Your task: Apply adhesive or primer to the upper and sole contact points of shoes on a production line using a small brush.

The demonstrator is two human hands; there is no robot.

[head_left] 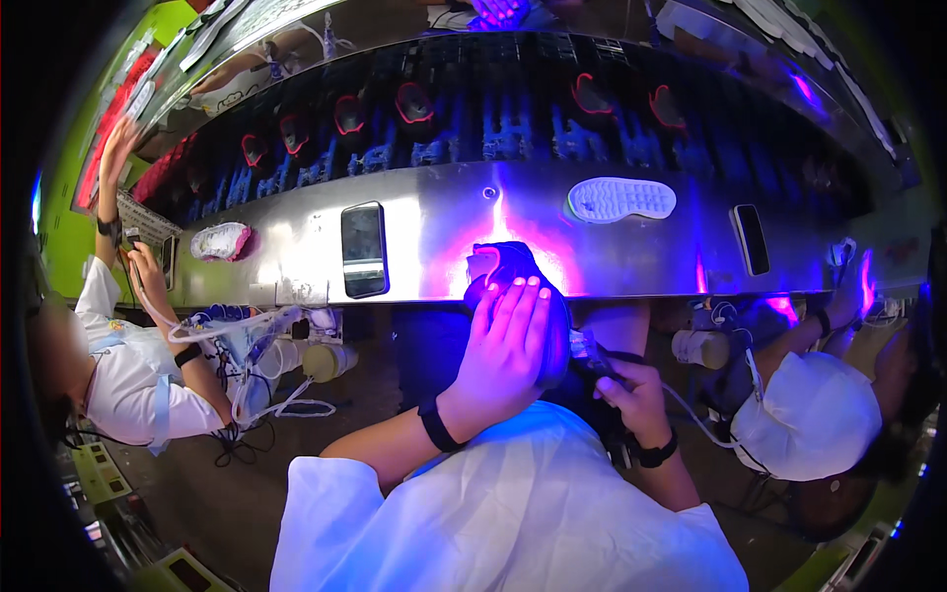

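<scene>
A dark shoe upper (554, 357) with a red-edged opening is tilted over the near edge of the metal bench, lit violet. My left hand (508, 340) holds it, fingers stretched together across its top and thumb out of sight beneath. Close to its right side, my right hand (633, 395) is closed around a dark handheld tool (590, 353) with a pale, bristle-like tip. The tip points at the shoe upper; whether it touches, I cannot tell. A pale tube runs from near this hand toward the right.
On the metal bench (286, 237) lie a white shoe sole (621, 200), a phone (364, 249), another phone (751, 240) and a white-and-pink shoe piece (221, 242). Behind it stand several dark shoes with red collars (413, 102). Co-workers sit left (148, 395) and right (807, 414).
</scene>
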